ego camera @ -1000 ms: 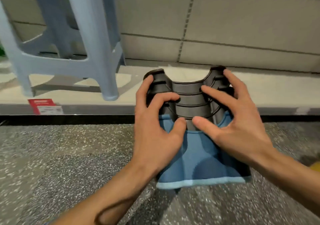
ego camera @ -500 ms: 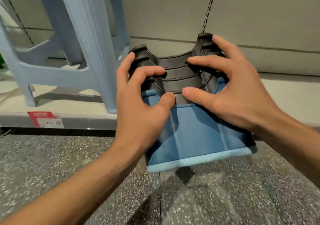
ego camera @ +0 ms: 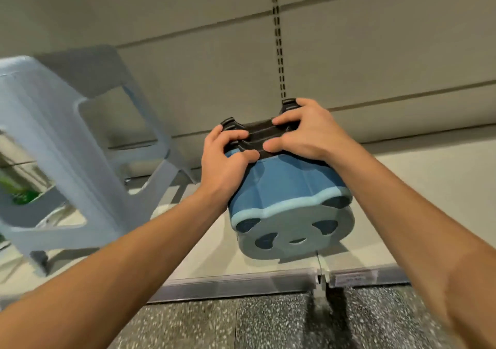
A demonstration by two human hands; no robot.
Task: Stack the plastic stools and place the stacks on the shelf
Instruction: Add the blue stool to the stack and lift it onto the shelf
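Note:
A stack of small stools [ego camera: 287, 190] hangs in the air above the low shelf [ego camera: 418, 214]. It is upside down and tilted, so its pale panda-face seat [ego camera: 295, 238] points toward me. The outer stool is blue and dark stool legs stick out at the top. My left hand [ego camera: 225, 166] grips the dark legs on the left side. My right hand [ego camera: 303, 133] grips them on the right.
A tall pale blue stool [ego camera: 64, 166] stands on the shelf at the left, close to the stack. The grey back panel has a slotted upright [ego camera: 279, 53]. A price rail [ego camera: 268, 281] edges the shelf, with speckled floor [ego camera: 268, 321] below.
Both hands have lifted the stool stack from the floor up and forward over the shelf. The stack has tipped, so the panda seat now shows.

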